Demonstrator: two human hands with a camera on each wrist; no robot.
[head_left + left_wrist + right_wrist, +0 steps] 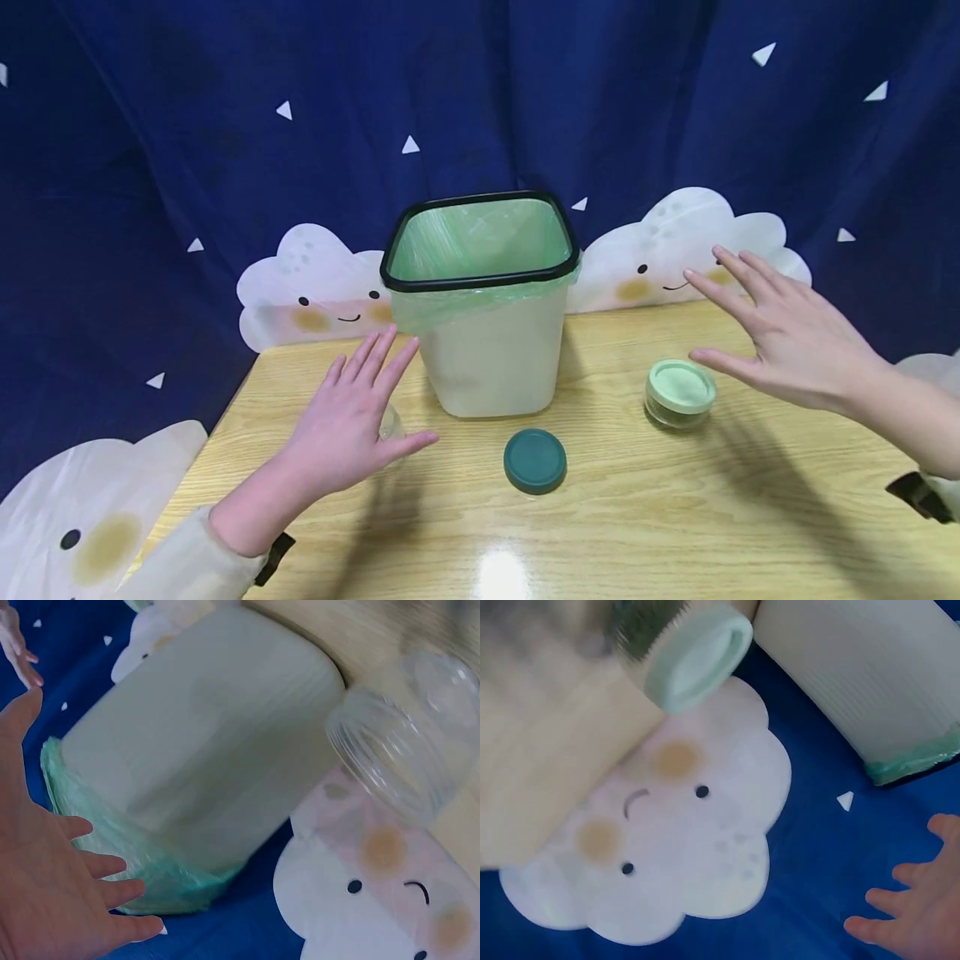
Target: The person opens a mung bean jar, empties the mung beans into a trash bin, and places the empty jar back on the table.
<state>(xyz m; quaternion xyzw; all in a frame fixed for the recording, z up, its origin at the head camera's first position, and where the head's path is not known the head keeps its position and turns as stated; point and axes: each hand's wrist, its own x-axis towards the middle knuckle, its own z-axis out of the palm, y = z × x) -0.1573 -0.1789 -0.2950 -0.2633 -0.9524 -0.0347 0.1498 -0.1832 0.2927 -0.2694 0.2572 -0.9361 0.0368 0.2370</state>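
Observation:
My left hand point(352, 421) is raised over the left part of the table with its fingers spread, holding nothing. Partly hidden behind it is a clear, lidless glass jar point(409, 739), which shows fully in the left wrist view. My right hand point(795, 337) hovers on the right, fingers extended and thumb apart, also holding nothing. Just left of its thumb stands a small jar with a pale green lid point(681, 387) and dark contents, seen as green in the right wrist view. A dark teal round lid point(535, 461) lies flat on the table between the hands.
A white bin point(498, 358) with a black rim and green plastic liner stands upright at the table's back edge. Behind it hangs a dark blue curtain point(480, 92) with cloud and triangle prints. The wooden table point(637, 525) reflects a bright light near its front.

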